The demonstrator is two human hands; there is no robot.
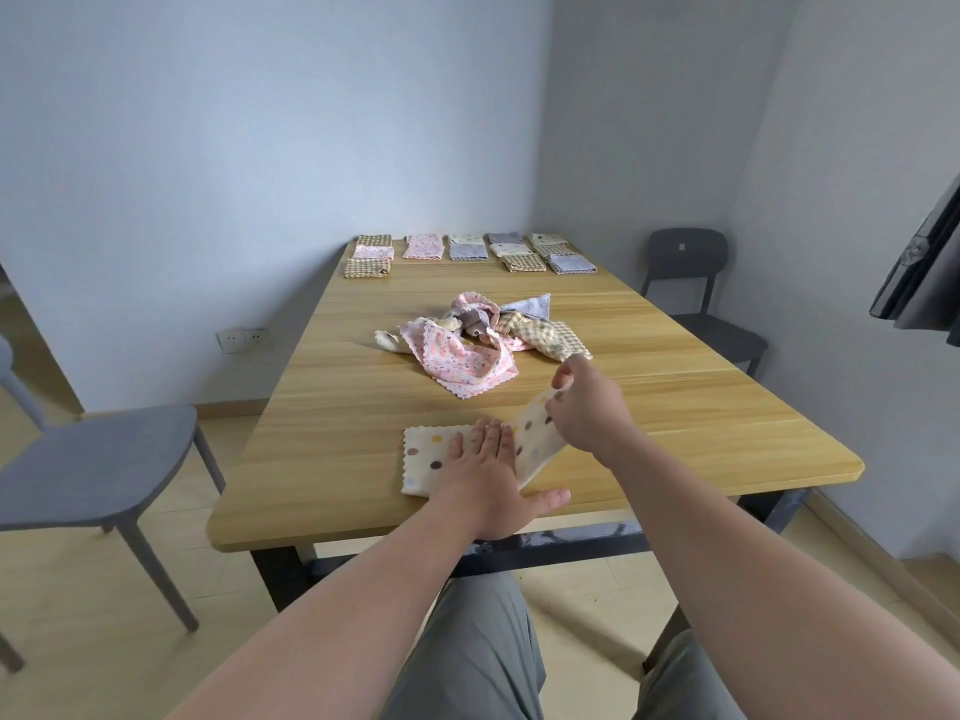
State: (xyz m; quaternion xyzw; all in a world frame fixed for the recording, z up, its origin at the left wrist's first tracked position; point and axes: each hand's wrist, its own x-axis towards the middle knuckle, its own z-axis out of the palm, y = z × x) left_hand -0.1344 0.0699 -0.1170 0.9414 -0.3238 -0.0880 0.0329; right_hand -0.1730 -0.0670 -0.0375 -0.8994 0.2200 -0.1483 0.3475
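Note:
A cream cloth with coloured dots [431, 457] lies near the front edge of the wooden table [675, 407]. My left hand [493, 480] presses flat on its middle with straight fingers. My right hand [584, 405] pinches the cloth's right edge and lifts it up off the table, so that side stands raised over the rest. Beyond it, at the table's middle, sits a loose pile of cloths [483, 337]: pink floral, checked tan and grey ones tangled together.
Several folded cloths [470, 249] lie in rows along the table's far edge. A grey chair [98, 465] stands at the left, a dark chair [696, 288] at the far right. Walls close in behind and to the right.

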